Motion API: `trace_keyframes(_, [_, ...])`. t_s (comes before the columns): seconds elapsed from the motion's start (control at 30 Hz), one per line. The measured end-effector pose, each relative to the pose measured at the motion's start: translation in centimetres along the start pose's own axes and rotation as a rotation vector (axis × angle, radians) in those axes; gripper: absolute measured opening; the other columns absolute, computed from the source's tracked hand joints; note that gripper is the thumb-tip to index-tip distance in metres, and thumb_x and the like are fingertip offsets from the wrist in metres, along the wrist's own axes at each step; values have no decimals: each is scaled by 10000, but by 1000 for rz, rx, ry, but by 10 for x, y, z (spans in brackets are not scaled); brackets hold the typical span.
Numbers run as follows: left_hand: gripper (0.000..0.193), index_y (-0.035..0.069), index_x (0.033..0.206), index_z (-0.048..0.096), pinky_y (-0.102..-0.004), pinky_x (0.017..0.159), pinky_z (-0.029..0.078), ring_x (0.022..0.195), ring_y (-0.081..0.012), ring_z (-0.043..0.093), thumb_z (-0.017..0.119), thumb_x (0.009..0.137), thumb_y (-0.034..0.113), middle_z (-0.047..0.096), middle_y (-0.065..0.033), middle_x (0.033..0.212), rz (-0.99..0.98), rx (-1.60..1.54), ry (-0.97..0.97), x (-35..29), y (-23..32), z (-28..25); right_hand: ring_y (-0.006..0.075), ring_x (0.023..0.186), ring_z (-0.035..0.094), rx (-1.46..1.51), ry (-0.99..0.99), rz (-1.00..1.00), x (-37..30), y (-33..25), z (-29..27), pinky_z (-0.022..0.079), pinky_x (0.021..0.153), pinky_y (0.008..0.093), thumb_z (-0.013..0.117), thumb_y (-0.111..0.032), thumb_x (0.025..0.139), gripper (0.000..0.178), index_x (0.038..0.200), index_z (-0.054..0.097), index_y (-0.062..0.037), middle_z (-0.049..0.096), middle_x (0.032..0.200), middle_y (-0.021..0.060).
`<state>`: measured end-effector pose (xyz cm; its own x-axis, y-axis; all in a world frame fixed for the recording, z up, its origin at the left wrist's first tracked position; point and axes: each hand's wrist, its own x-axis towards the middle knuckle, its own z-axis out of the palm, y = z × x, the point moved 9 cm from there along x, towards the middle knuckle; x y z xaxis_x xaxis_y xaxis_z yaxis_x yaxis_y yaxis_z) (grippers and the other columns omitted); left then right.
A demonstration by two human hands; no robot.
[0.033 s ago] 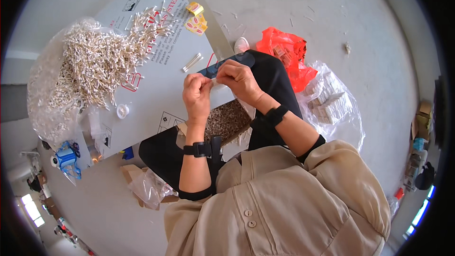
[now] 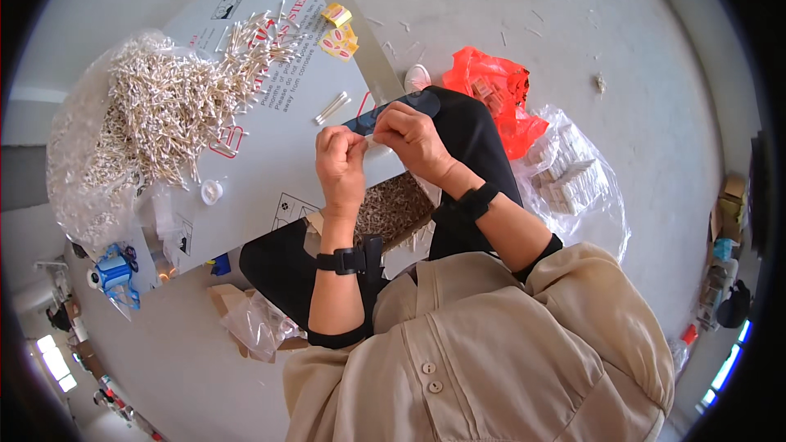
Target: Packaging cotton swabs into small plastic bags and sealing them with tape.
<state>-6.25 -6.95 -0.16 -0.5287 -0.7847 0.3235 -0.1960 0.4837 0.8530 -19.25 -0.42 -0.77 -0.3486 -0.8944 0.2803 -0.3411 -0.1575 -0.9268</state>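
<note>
My left hand and my right hand meet above my lap, both with fingertips pinched. Between them shows a small whitish thing, mostly hidden by the fingers, so its kind cannot be made out. Just below the hands, an open cardboard box rests at my lap, full of small brownish and pale bits. A few cotton swabs lie together on the grey sheet-covered table, just beyond my left hand. Farther left, a big heap of cotton swabs spills from a clear plastic bag.
Yellow printed packets lie at the table's far edge. A small white round container stands near the heap. On the floor to the right are a red plastic bag and a clear bag of white packs. A carton sits lower left.
Hardly anything differs. My right hand has shifted very slightly, and both hands keep their pinch.
</note>
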Motion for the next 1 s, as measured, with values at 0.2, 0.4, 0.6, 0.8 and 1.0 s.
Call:
trace_keyframes(0.2, [122,18,812,550,-417,758,459,876,-323,529,640,760,-46,536,-99,876,172,269,2,8,20,-4,356,781,590,-206,16,-96,7,-14,9,488,662,360,620,30,824,74,855,558,4,545,843,134])
trace_keyframes(0.4, [129,17,815,533,-417,726,467,849,-320,526,627,759,-51,532,-106,890,389,468,58,2,46,-12,336,815,608,-348,-41,-364,5,-39,11,514,674,374,610,26,785,82,837,555,-6,542,888,139])
trace_keyframes(0.6, [162,9,813,534,-437,749,478,857,-334,526,638,716,-70,534,-113,904,299,489,-184,-44,4,11,317,775,610,-469,-134,-340,-45,-5,39,534,669,377,601,-20,727,104,801,529,-6,525,857,140])
trace_keyframes(0.8, [624,56,1358,471,-457,1088,343,1341,-330,407,697,779,104,433,-129,1451,244,504,-108,-44,13,2,310,773,610,-520,-139,-307,-52,6,40,536,663,381,610,-43,713,110,779,531,-5,524,842,136])
trace_keyframes(1.0, [725,93,1484,338,-486,1172,212,1461,-234,242,660,851,236,291,-99,1565,185,734,-532,-50,-12,32,319,760,604,-518,-124,-307,-56,7,42,532,656,385,614,-40,714,98,771,536,-19,534,858,137])
